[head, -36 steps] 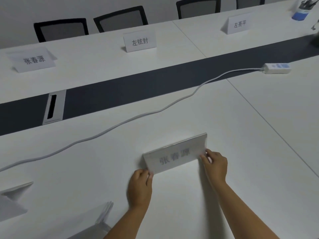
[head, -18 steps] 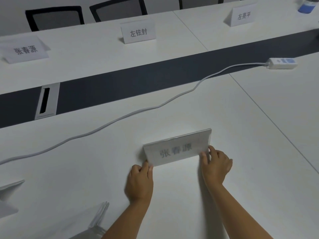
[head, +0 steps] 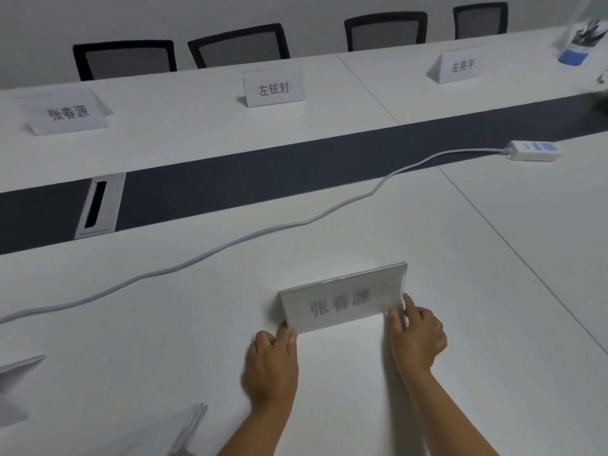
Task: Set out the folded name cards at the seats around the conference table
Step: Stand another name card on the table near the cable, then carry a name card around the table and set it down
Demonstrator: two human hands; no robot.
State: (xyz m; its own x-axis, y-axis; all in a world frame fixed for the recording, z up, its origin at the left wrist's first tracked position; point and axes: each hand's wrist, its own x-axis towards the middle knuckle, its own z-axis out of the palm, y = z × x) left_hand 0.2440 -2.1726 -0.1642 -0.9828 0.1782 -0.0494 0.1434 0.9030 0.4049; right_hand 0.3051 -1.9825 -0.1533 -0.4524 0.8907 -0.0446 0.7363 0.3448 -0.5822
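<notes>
Head view, only view available. The white folded paper name card with grey printed characters stands tent-wise on the near half of the white matte conference table, skewed so its right end sits farther away than its left. Compared with a second ago the card has barely shifted on the table; it has crept slightly rightward and both hands have stayed at its ends, so this reads as fine squaring, not transport. The left hand pinches the near-left lower corner between thumb and curled fingers; the right hand has its fingers pressed on the near-right lower edge, partly closed around it. Judged stage: placement at this seat nearly done, release pending. Three matching white cards already stand along the far side, left, middle and right, in front of black mesh-backed chairs. More folded white cards lie at the near-left edge, unplaced. A smooth white power cord snakes across the table to a white power strip at far right, passing beyond the held card, apart from it. Paper looks thin, creased, light; it would slide easily on the smooth tabletop.
</notes>
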